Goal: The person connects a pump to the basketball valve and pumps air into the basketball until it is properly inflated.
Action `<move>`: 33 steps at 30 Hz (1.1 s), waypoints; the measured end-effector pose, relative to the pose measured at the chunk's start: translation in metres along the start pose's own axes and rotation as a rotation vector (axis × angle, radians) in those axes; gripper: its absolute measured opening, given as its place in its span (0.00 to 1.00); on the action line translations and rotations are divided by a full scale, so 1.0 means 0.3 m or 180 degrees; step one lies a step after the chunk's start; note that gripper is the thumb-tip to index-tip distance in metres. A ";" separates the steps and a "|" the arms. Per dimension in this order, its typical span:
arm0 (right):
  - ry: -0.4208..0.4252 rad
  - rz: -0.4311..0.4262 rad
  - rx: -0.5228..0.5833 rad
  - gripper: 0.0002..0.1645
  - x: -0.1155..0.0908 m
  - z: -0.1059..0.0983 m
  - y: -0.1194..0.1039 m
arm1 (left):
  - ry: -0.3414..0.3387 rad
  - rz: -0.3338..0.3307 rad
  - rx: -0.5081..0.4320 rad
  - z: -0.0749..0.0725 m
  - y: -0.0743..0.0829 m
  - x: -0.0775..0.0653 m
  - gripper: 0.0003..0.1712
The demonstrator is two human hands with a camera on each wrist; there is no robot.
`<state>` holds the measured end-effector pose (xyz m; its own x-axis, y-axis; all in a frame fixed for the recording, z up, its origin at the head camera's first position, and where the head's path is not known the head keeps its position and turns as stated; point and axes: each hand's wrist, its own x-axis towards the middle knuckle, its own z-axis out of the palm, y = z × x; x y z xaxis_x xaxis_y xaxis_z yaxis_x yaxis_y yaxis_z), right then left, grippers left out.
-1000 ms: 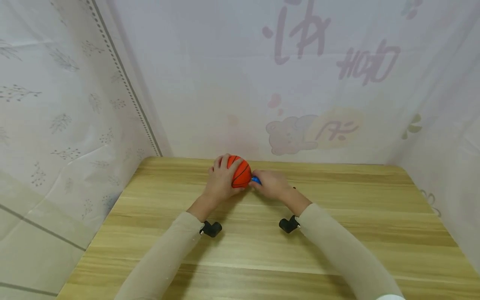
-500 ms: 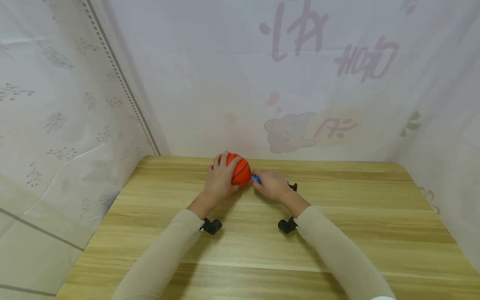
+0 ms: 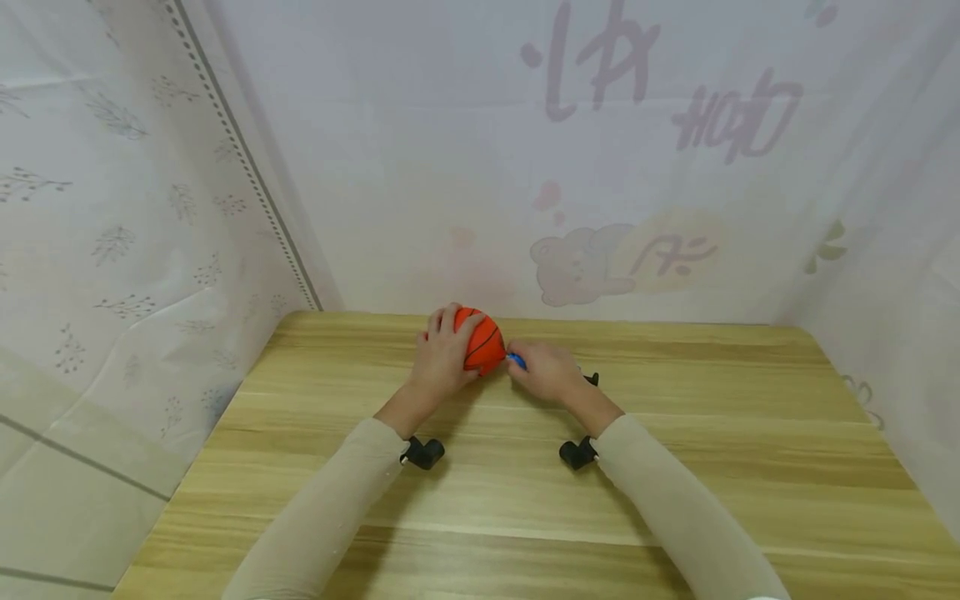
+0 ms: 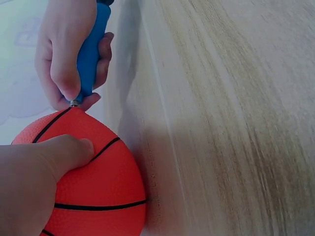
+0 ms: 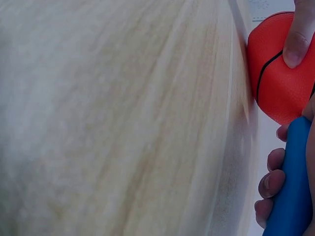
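A small orange-red basketball (image 3: 489, 343) with black lines rests near the table's back edge. Over its left side my left hand (image 3: 441, 360) grips it, fingers spread across the top and thumb on the near side. My right hand (image 3: 551, 372) wraps round a blue ball pump (image 4: 91, 59), held roughly level just to the ball's right. The pump's metal tip (image 4: 74, 103) meets the ball's surface, which peaks towards it. Behind the right wrist a black end piece (image 3: 592, 379) of the pump shows; most of the blue barrel is hidden by the palm in the head view.
The wood-grain table (image 3: 510, 508) stretches under both arms. A pale printed curtain (image 3: 420, 167) hangs right behind the back edge, with more curtain at both sides. Black wrist mounts (image 3: 426, 453) jut from the sleeves.
More of the pump's black end shows behind the right wrist than one second ago. The right hand has shifted very slightly right, while the left hand keeps its hold on the basketball.
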<state>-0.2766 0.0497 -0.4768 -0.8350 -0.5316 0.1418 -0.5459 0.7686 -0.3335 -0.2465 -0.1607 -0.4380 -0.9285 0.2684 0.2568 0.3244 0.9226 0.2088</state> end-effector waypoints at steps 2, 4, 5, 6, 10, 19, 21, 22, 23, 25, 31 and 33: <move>-0.0003 0.0012 0.0022 0.06 -0.003 -0.003 -0.002 | -0.0010 -0.0014 -0.0017 0.000 -0.001 0.000 0.53; -0.0001 0.0016 0.0053 0.06 -0.004 -0.005 -0.004 | -0.0008 -0.0020 -0.0023 -0.001 -0.002 0.001 0.53; -0.0001 0.0013 0.0058 0.06 -0.005 -0.005 -0.004 | -0.0006 -0.0021 -0.0026 -0.002 -0.003 0.002 0.52; -0.0002 0.0011 0.0058 0.06 -0.005 -0.004 -0.004 | -0.0005 -0.0022 -0.0026 -0.003 -0.003 0.002 0.52; -0.0015 -0.0015 0.0014 0.06 -0.005 -0.001 -0.001 | -0.0037 -0.0019 -0.0021 -0.007 -0.005 0.002 0.52; -0.0034 -0.0026 0.0057 0.06 -0.013 -0.003 0.005 | -0.0083 -0.0017 -0.0095 -0.011 -0.006 0.000 0.52; -0.0029 -0.0021 0.0048 0.06 -0.015 -0.003 0.006 | -0.0102 -0.0017 -0.0107 -0.012 -0.005 0.000 0.52; -0.0022 -0.0020 0.0044 0.05 -0.016 -0.003 0.007 | -0.0110 -0.0021 -0.0116 -0.013 -0.005 -0.001 0.52; -0.0019 -0.0021 0.0044 0.05 -0.017 -0.003 0.007 | -0.0117 -0.0027 -0.0120 -0.014 -0.005 -0.001 0.52; -0.0010 -0.0029 0.0048 0.05 -0.017 -0.003 0.008 | -0.0118 -0.0031 -0.0127 -0.013 -0.007 0.000 0.52; 0.0004 -0.0086 0.0026 0.05 -0.016 -0.006 0.007 | -0.0147 -0.0054 -0.0173 -0.016 -0.012 -0.004 0.51; -0.0008 -0.0099 0.0011 0.05 -0.017 -0.006 0.007 | -0.0156 -0.0061 -0.0179 -0.016 -0.015 -0.007 0.51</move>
<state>-0.2736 0.0546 -0.4765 -0.8175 -0.5561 0.1499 -0.5714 0.7505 -0.3321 -0.2452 -0.1666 -0.4350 -0.9418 0.2654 0.2062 0.3150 0.9110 0.2662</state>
